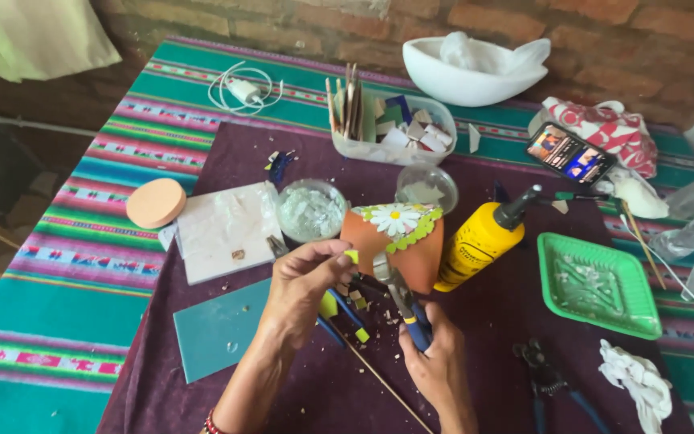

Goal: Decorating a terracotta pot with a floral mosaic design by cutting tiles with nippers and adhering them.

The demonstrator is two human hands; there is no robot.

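My left hand point(307, 283) pinches a small yellow-green tile piece point(352, 256) between thumb and fingers. My right hand point(437, 360) grips blue-handled tile nippers point(402, 299), whose jaws sit right beside that piece. Just behind them lies a terracotta pot point(399, 241) on its side, decorated with a white daisy and green tile bits. Small yellow-green offcuts point(361, 334) lie on the dark purple cloth point(491, 345) under my hands.
A yellow glue bottle point(479, 239), a green tray point(600, 285), a teal tile point(218, 329), a white tile point(222, 229), two clear round tubs point(312, 210), a box of tile pieces point(395, 128), a phone point(569, 153), spare pliers point(548, 378), a white rag point(640, 382), a thin wooden stick point(379, 378).
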